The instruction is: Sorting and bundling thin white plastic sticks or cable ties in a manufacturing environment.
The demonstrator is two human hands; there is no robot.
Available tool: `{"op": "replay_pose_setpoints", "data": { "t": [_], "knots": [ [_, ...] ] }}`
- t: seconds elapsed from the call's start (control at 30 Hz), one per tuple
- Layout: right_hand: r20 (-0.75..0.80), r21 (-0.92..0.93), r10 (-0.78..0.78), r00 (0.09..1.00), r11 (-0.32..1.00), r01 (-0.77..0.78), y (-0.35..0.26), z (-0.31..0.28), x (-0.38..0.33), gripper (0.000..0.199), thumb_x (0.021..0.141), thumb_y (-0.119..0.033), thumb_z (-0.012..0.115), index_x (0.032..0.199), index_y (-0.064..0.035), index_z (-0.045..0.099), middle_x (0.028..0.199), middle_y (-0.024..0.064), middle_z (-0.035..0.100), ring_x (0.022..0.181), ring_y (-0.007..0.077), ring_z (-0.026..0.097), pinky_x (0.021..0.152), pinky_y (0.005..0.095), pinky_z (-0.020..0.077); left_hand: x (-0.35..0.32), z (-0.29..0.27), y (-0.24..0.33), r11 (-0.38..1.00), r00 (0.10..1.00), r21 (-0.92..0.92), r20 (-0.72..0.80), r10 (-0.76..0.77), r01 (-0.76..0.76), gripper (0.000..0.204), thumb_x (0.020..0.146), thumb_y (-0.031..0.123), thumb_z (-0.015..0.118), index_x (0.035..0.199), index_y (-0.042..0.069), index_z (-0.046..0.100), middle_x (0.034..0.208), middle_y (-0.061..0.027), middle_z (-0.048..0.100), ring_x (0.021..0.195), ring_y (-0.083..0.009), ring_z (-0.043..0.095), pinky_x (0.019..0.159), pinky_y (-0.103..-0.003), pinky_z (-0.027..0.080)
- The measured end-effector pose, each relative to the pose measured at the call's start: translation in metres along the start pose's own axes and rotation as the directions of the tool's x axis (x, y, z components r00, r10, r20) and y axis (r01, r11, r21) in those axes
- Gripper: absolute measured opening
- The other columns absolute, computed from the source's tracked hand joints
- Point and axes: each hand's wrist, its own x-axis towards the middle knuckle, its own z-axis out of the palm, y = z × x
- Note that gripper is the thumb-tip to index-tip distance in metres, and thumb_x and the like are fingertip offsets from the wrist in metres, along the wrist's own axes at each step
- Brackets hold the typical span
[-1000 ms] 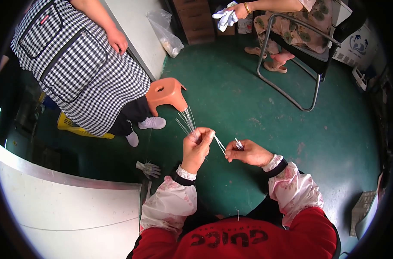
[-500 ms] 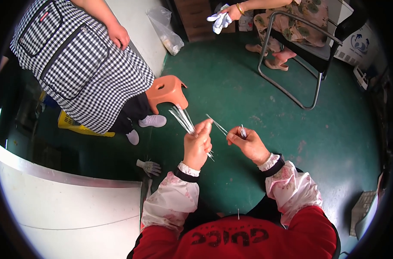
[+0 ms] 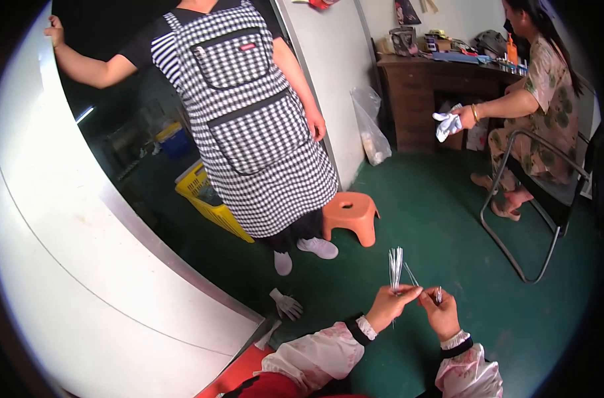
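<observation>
A glove (image 3: 286, 305) lies on the green floor (image 3: 448, 225). A bundle of thin rods (image 3: 395, 265) is pinched upright by the left hand (image 3: 388, 306). One rod (image 3: 412, 276) is gripped by the right hand (image 3: 441, 312).

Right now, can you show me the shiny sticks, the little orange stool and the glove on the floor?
shiny sticks (image 3: 395, 264), head view, middle of the bundle.
orange stool (image 3: 349, 211), head view, seat top.
glove (image 3: 286, 305), head view, palm.

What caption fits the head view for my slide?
Left hand grips a bundle of thin metal rods upright while right hand pinches one rod, above a green floor.
</observation>
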Motion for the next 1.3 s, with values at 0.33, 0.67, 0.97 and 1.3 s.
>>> {"op": "replay_pose_setpoints", "data": {
  "t": [0.33,0.67,0.97,1.3],
  "knots": [
    [0.053,-0.03,0.04,0.998,0.999,-0.039,-0.02,0.015,0.007,0.018,0.093,-0.014,0.063,0.082,-0.0011,0.066,0.066,-0.0035,0.059,0.059,0.0034,0.046,0.053,0.022,0.0373,0.0,-0.009,0.004,0.985,0.985,0.049,-0.039,0.166,-0.164,0.025,0.091,0.027,0.071,0.091,0.002,0.072,0.062,0.0073,0.053,0.048,0.0004,0.037,0.043,-0.02,0.024],
    [-0.024,-0.563,-0.492,0.87,0.726,0.395,-0.011,0.007,0.012,0.01,0.079,-0.013,0.075,0.084,-0.0052,0.072,0.077,0.0151,0.069,0.064,0.0305,0.067,0.058,0.038,0.053,0.029,0.002,-0.03,0.962,0.953,0.043,-0.125,0.274,-0.271,0.02,0.091,0.018,0.071,0.089,-0.003,0.071,0.069,0.0025,0.062,0.058,-0.001,0.049,0.05,-0.019,0.034],
    [-0.01,-0.651,-0.519,0.855,0.652,0.388,0.01,-0.019,0.014,0.008,0.075,-0.01,0.073,0.082,-0.0072,0.071,0.072,0.0136,0.067,0.062,0.0345,0.065,0.055,0.0412,0.0518,0.04,0.027,-0.046,0.955,0.945,0.136,-0.162,0.283,-0.262,0.016,0.09,0.011,0.071,0.088,-0.005,0.071,0.073,-0.0001,0.066,0.065,-0.0033,0.056,0.057,-0.02,0.042],
    [0.016,-0.559,-0.44,0.898,0.741,0.373,0.014,-0.031,0.015,0.008,0.081,-0.009,0.067,0.082,-0.0012,0.069,0.072,0.0142,0.067,0.059,0.0276,0.065,0.053,0.0374,0.0503,0.037,0.041,-0.043,0.96,0.944,0.063,-0.175,0.28,-0.273,0.023,0.089,0.019,0.073,0.087,-0.003,0.07,0.066,0.0037,0.059,0.055,-0.0007,0.046,0.047,-0.02,0.032]
  ]
}}
